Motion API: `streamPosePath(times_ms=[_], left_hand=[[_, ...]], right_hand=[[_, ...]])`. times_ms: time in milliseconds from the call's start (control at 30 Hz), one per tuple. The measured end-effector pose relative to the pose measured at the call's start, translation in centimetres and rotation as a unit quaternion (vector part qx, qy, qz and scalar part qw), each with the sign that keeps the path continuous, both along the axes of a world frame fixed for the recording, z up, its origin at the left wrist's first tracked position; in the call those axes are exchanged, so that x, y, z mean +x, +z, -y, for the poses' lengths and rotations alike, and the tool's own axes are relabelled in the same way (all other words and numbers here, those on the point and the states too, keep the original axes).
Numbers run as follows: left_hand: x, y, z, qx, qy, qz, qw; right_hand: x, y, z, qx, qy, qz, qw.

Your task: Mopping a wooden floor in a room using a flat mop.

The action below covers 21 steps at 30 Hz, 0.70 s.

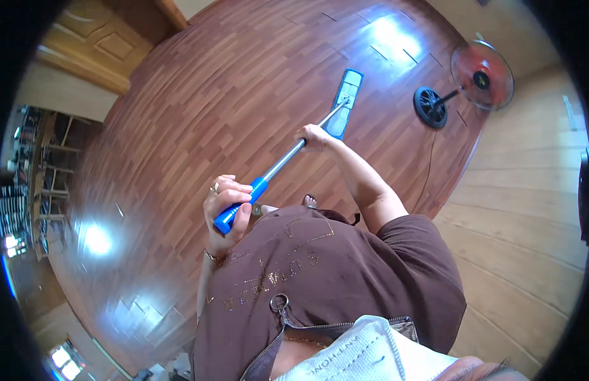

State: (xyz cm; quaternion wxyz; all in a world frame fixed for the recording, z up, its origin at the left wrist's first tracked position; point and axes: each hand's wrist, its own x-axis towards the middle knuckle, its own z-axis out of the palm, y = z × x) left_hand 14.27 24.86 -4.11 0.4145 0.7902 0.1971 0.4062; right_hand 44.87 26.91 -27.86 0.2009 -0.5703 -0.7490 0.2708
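Observation:
A flat mop with a blue-edged rectangular head point(348, 95) rests on the wood-look floor point(231, 76) ahead of me. Its silver pole point(283, 160) slants back toward my body and ends in a blue handle grip point(226, 217). Around that grip my left hand point(227, 200) is closed, with a ring on one finger and a bracelet at the wrist. Further down the pole, nearer the mop head, my right hand point(312, 135) is wrapped round the metal, its arm stretched forward.
A standing fan point(481, 77) with a round black base point(430, 106) is at the far right, its cord point(428, 168) trailing over the floor. A pale wall point(510, 209) runs along the right. Wooden shelving point(52, 171) lines the left, and a wooden door point(104, 41) is at the far left.

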Motion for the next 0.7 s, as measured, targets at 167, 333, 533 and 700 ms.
streamPosePath(times_ms=[167, 333, 533, 700], left_hand=[[2.3, -0.3, -1.4, -0.009, -0.073, -0.003, 0.997], [5.6, 1.4, -3.3, 0.017, -0.165, -0.021, 0.986], [8.1, 1.4, -2.2, -0.004, -0.242, -0.036, 0.970], [9.7, 2.2, -2.3, -0.018, -0.293, -0.043, 0.955]], right_hand=[[2.2, 0.2, 3.8, 0.000, -0.089, -0.020, 0.996], [5.0, 1.1, 7.4, 0.032, -0.198, -0.057, 0.978], [5.5, 1.5, 13.9, -0.008, -0.288, 0.002, 0.958], [3.8, 3.2, 17.7, -0.020, -0.383, -0.029, 0.923]])
